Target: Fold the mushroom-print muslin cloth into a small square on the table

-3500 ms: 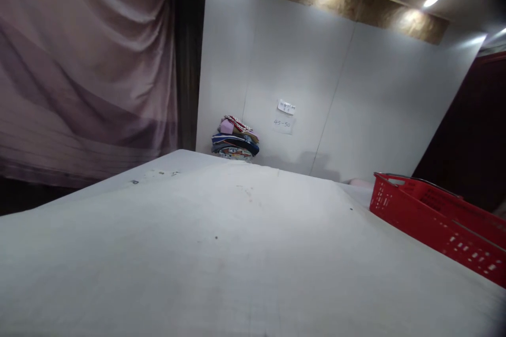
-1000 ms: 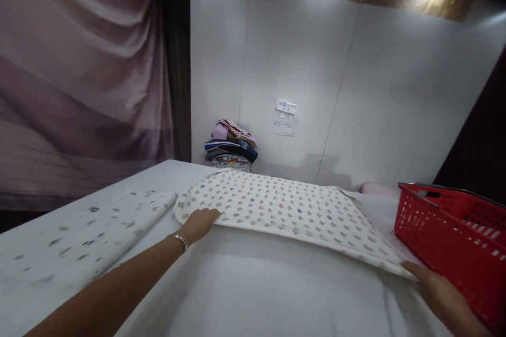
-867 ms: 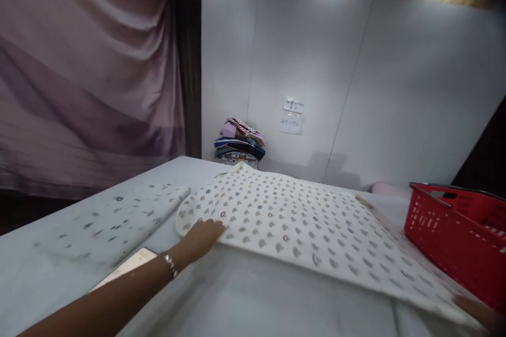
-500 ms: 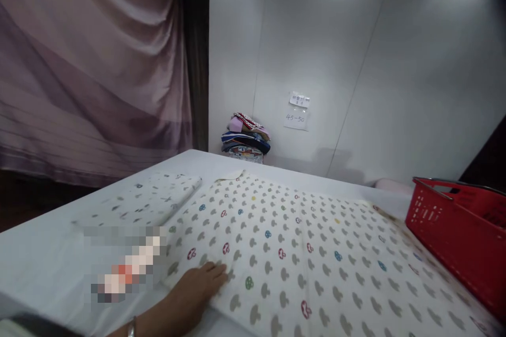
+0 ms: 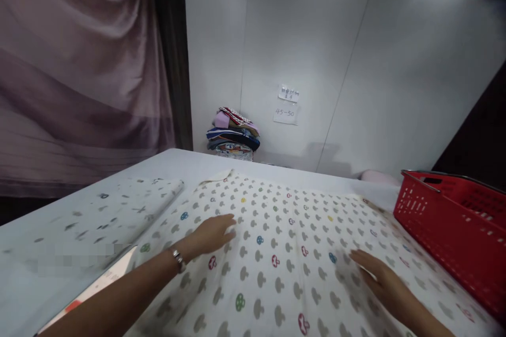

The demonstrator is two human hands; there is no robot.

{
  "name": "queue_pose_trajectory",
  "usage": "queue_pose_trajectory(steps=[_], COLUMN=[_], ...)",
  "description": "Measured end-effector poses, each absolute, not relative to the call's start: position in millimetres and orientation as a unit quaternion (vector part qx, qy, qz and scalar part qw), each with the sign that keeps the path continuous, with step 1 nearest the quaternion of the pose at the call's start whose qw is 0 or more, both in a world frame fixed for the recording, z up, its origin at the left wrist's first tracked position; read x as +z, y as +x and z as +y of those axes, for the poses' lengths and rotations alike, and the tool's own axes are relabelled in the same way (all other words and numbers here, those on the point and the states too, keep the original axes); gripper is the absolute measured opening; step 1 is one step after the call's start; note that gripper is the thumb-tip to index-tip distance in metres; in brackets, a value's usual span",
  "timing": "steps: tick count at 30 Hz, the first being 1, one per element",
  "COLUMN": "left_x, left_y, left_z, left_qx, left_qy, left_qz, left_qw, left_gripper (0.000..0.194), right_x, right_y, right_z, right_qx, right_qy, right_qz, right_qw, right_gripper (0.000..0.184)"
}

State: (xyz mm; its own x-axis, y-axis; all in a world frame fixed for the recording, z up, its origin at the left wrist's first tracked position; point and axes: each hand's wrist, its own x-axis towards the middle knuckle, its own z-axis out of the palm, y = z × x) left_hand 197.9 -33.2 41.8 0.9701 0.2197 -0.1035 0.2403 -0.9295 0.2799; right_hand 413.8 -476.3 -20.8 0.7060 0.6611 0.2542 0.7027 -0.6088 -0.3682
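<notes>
1. While the mushroom-print cloth (image 5: 290, 247) lies spread almost flat over the near and middle part of the white table (image 5: 182, 163), its far left corner shows a plain flap (image 5: 216, 177) turned over.
2. The left hand (image 5: 211, 233) is over the cloth's left half, back upward, thumb and fingers apart with nothing clasped between them; a metal bracelet (image 5: 178, 260) circles that wrist.
3. The right hand (image 5: 377, 276) is over the right half, fingers extended and thumb apart from them, likewise gripping nothing (whether either palm presses on the fabric, I cannot tell).
4. Most of the printed mushrooms are grey, with a few in red, blue, green and yellow.
5. Just left of it lies a second cloth (image 5: 118, 210) with small scattered dark motifs; near it, a bright flat object (image 5: 97, 287) is partly hidden by the left forearm.
6. Close beside the cloth's right edge stands a red basket (image 5: 443, 237), cut off by the view.
7. Toward the pale wall (image 5: 217, 37), near the table's far edge, rises a stack of folded fabrics (image 5: 233, 134); a paper label (image 5: 285, 114) on the wall reads "45-50".
</notes>
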Motion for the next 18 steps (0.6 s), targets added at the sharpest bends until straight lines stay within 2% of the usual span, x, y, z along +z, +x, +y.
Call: queue_pose_trajectory(steps=[4,8,14,18], left_x=[29.0,13.5,-8.7,-21.4], left_y=[267.7,338.2,428.9,464.6], left_z=[-19.2,-7.3,10.9,22.9], left_qx=[-0.003,0.043,0.075,0.073], left_qy=[0.986,0.991,0.994,0.995], left_qz=[0.098,0.07,0.058,0.057], left_qw=[0.134,0.104,0.06,0.047], left_gripper=[0.041,0.034,0.033,0.035], right_x=[-18.3,-16.5,-18.7,-24.5], right_y=[419.7,468.8,561.1,601.5], right_z=[-396.4,-343.3,-284.5,-263.4], right_qx=[-0.03,-0.026,-0.042,-0.035], right_qy=[-0.857,-0.866,-0.923,-0.925], right_qz=[-0.46,-0.45,-0.368,-0.371], right_qw=[0.229,0.215,0.106,0.072], right_gripper=[0.041,0.041,0.043,0.041])
